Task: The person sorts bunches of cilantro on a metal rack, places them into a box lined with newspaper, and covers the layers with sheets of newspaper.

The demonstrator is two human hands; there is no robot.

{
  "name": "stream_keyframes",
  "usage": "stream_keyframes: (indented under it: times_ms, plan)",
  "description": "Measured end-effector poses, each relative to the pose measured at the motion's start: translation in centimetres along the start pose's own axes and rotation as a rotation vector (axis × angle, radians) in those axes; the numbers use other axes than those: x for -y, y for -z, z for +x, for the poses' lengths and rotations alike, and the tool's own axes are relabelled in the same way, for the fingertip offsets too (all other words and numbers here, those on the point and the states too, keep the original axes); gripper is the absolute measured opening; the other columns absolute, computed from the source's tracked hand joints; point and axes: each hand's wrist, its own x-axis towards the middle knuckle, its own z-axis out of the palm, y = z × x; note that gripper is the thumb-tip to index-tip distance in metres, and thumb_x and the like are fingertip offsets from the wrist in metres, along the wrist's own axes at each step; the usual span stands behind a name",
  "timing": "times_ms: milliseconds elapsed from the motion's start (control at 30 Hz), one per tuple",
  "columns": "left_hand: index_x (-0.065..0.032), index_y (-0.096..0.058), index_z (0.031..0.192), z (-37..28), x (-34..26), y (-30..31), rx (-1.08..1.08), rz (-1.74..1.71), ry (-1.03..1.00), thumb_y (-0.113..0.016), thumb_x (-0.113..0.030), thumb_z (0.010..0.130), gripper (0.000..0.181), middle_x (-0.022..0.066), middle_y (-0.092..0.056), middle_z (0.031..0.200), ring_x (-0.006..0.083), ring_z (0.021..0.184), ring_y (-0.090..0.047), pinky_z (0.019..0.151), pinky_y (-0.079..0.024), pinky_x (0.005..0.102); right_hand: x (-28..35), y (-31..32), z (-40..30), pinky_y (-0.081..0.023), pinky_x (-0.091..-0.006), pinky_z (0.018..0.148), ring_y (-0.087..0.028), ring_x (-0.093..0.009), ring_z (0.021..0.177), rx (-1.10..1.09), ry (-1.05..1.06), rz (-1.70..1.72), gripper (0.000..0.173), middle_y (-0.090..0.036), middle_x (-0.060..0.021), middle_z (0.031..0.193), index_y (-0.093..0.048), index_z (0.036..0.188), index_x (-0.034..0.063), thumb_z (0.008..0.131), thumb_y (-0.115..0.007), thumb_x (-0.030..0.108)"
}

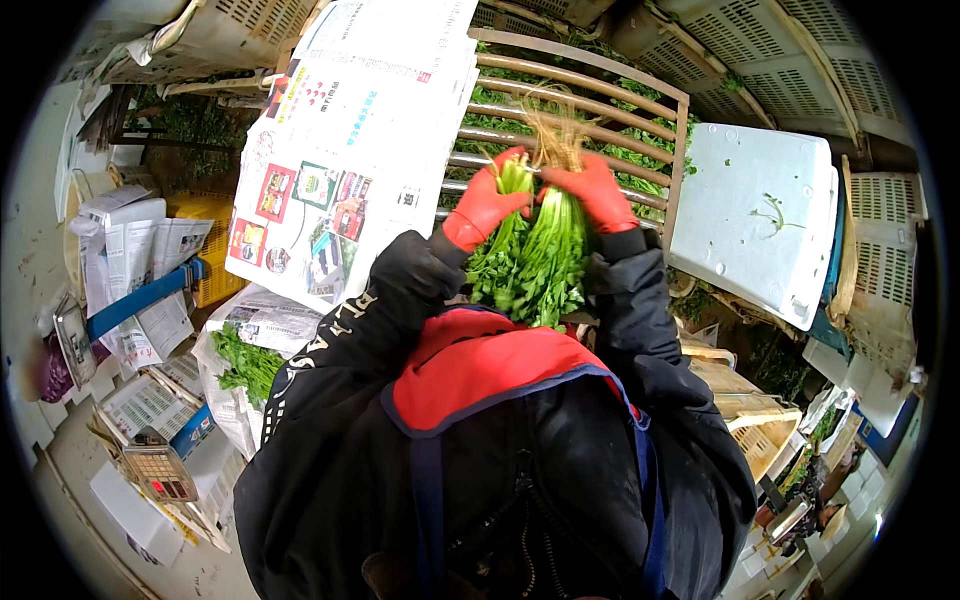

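Note:
Both of my hands wear red rubber gloves. My left hand is closed around the stalks of a small bunch of leafy greens, its leaves pointing towards my apron. Beside it, my right hand grips a larger bunch of leafy green stalks near its tan, stringy roots. A small shiny object, possibly a blade, shows between the hands; which hand has it I cannot tell. Both bunches are over the near part of a slatted metal rack. Newspaper sheets lie just left of my left hand.
A white foam box lid lies on the right. More greens rest on newspaper at the lower left, near a weighing scale with a keypad. A yellow plastic crate stands at the left, and pale plastic crates at the far right.

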Motion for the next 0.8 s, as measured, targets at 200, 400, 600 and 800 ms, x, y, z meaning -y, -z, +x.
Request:
stream_keyframes:
  times_ms: [200,400,600,800]
  plan:
    - [0.0028,-0.047,0.123,-0.4,-0.1,1.5,0.143,-0.093,0.212,-0.055,-0.007,0.085,0.041,0.0092,-0.059,0.110,0.0142,0.100,-0.056,0.087,-0.045,0.0273,-2.2,-0.6,0.3,-0.046,-0.0304,0.071,-0.060,-0.016,0.074,-0.140,0.165,-0.180,0.028,-0.067,-0.0095,0.081,-0.067,0.095,0.0009,0.077,-0.065,0.024]
    - [0.0032,-0.052,0.115,0.7,4.3,1.9,-0.115,0.334,0.007,-0.053,-0.009,0.085,0.033,0.0115,-0.064,0.100,0.0213,0.091,-0.061,0.082,-0.047,0.0321,-0.9,-1.8,-1.3,-0.046,-0.0273,0.072,-0.060,-0.011,0.078,-0.167,0.256,-0.179,0.027,-0.067,-0.0056,0.086,-0.065,0.099,-0.0002,0.080,-0.066,0.019]
    - [0.0025,-0.051,0.114,-0.2,2.8,0.1,-0.077,0.853,0.108,-0.047,-0.005,0.081,0.035,0.0281,-0.057,0.101,0.0445,0.096,-0.052,0.079,-0.045,0.0449,-0.4,-4.3,-1.0,-0.048,-0.0383,0.072,-0.060,-0.038,0.084,-0.152,0.361,-0.463,0.029,-0.064,-0.0195,0.089,-0.064,0.099,0.0048,0.076,-0.065,0.022]
    - [0.0013,-0.051,0.118,0.1,2.2,1.4,0.017,0.311,0.021,-0.056,-0.010,0.081,0.039,0.0170,-0.061,0.102,0.0275,0.095,-0.059,0.084,-0.045,0.0339,-2.0,-4.2,-0.6,-0.048,-0.0350,0.068,-0.063,-0.033,0.076,-0.266,0.315,-0.325,0.029,-0.064,-0.0200,0.083,-0.065,0.097,0.0031,0.076,-0.068,0.022]
